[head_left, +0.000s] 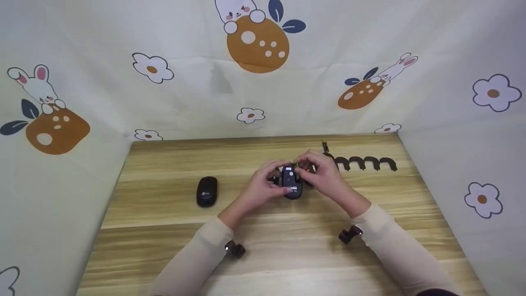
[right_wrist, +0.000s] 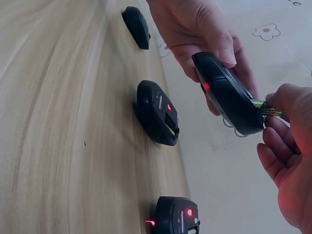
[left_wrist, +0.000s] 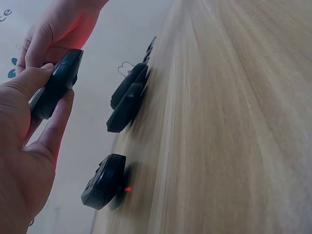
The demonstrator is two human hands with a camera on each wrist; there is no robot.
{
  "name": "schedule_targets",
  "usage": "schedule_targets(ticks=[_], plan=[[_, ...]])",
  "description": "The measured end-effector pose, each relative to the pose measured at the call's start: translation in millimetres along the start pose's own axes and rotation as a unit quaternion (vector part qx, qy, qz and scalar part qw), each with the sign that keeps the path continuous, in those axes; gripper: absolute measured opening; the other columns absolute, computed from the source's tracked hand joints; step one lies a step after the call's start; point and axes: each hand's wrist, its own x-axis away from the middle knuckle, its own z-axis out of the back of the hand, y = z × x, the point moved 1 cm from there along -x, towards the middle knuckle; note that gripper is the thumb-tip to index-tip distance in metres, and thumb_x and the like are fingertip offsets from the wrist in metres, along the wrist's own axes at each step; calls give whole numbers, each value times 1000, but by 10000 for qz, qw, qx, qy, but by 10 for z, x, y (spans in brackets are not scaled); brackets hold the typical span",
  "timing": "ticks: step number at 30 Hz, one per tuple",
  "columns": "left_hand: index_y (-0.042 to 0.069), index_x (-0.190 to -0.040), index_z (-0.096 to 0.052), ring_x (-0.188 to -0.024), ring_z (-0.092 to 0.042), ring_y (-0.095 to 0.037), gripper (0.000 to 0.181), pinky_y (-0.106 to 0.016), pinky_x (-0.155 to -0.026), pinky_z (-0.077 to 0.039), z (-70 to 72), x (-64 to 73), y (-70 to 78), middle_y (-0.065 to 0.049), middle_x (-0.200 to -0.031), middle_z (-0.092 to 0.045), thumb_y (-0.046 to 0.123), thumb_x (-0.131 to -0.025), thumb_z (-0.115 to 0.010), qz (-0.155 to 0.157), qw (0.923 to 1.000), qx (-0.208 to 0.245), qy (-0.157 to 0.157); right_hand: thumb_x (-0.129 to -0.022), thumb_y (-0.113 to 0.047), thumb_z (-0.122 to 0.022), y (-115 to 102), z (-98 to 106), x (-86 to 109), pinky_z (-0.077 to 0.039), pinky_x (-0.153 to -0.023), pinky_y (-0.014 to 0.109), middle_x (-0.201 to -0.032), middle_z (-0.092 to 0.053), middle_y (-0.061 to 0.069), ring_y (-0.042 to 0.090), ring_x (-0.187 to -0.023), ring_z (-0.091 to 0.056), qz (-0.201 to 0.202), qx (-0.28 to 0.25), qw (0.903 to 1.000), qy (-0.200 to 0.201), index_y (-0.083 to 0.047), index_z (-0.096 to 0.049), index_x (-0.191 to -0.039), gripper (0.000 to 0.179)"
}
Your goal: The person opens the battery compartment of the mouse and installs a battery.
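Observation:
My left hand (head_left: 261, 181) grips a black computer mouse (head_left: 292, 185) above the table, its underside with pale labels facing up in the head view. At the mouse's far end my right hand (head_left: 322, 172) pinches a small green-and-gold battery (right_wrist: 265, 108) between thumb and fingers. Part of that battery sticks out of the mouse; the rest is hidden. Below the hands, two more black mice lie belly up, one mouse (right_wrist: 158, 112) showing a red light and an open battery slot. The other mouse (right_wrist: 176, 217) also glows red.
Another black mouse (head_left: 207, 192) sits right side up to the left. Several curved black covers (head_left: 356, 163) lie in a row at the far right, beside a small black-and-gold battery (head_left: 325, 146). Printed cloth walls (head_left: 185, 102) stand at the back and sides of the wooden table (head_left: 164, 164).

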Motion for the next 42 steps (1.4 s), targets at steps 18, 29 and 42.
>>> schedule_targets(ticks=[18,29,42], plan=[[13,-152,-66,-115,-69,-29,74,-38,-83,-70,-15,9,-6,-8,-151,-59,-2,-85,-93,-315,9990,-309,98,-102,1,-77,9,-187,128,-62,-98,27,-116,-78,16,19,-111,-74,-1633,-2080,9621,668,7,-76,-113,13],[13,-151,-67,-117,-68,-32,75,-38,-84,-70,-16,22,-15,-6,-151,-59,-5,-84,-93,-355,9990,-238,104,-100,3,-75,-25,-178,127,-64,-98,30,-121,-78,17,20,-114,-75,-2080,-2112,9533,581,6,-74,-124,24],[9,-155,-62,-119,-70,-30,72,-39,-88,-69,1,9,-4,-10,-152,-56,1,-89,-92,-217,9997,21,56,-97,1,-82,12,-172,191,-58,-112,39,-140,-67,20,34,-131,-68,-1174,-1790,9768,121,5,-69,-139,43]])
